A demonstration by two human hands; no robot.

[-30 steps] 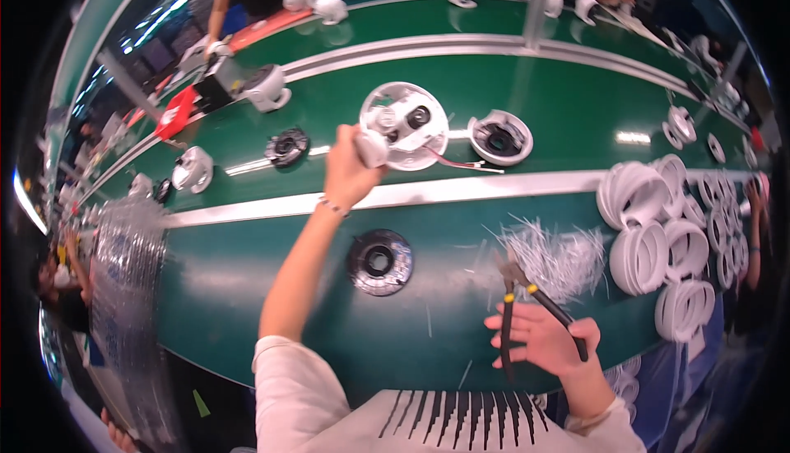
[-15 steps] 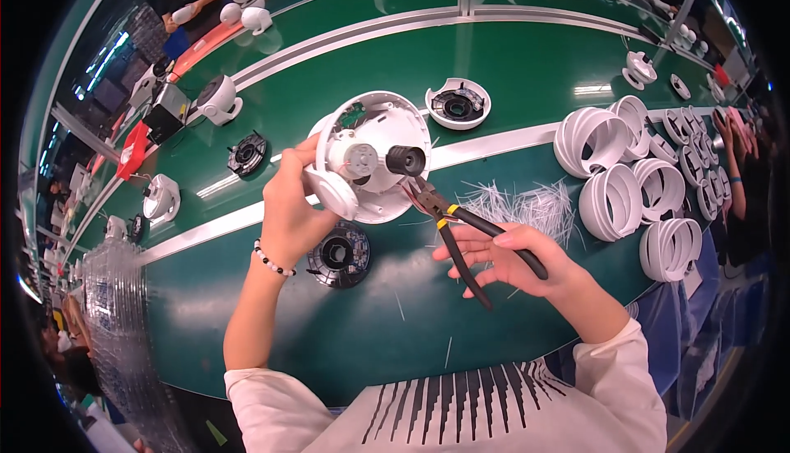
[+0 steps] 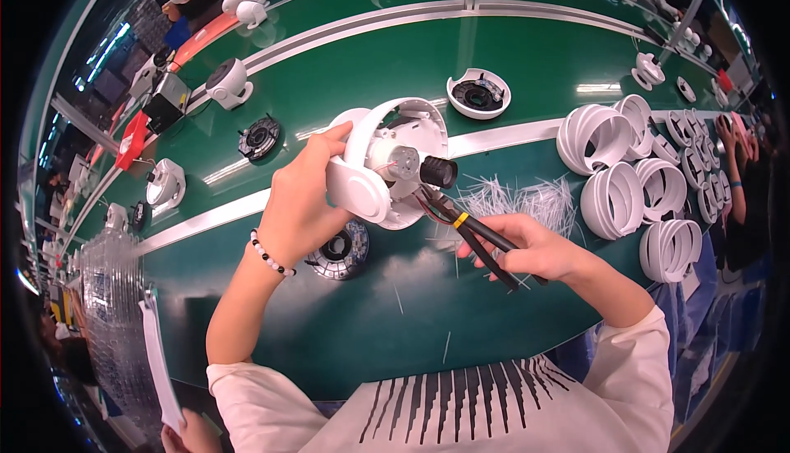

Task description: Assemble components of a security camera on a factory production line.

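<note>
Left hand (image 3: 306,196): gripped white shell (image 3: 368,195), frame centre.
Right hand (image 3: 533,247): grasped cutters (image 3: 462,220).
Wires (image 3: 425,204): sat beside cutters; steadiness likely mattered.

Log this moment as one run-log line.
Left hand: holds white housing | Right hand: holds black pliers, tips near housing | Nearby: pile of thin white strips
</note>
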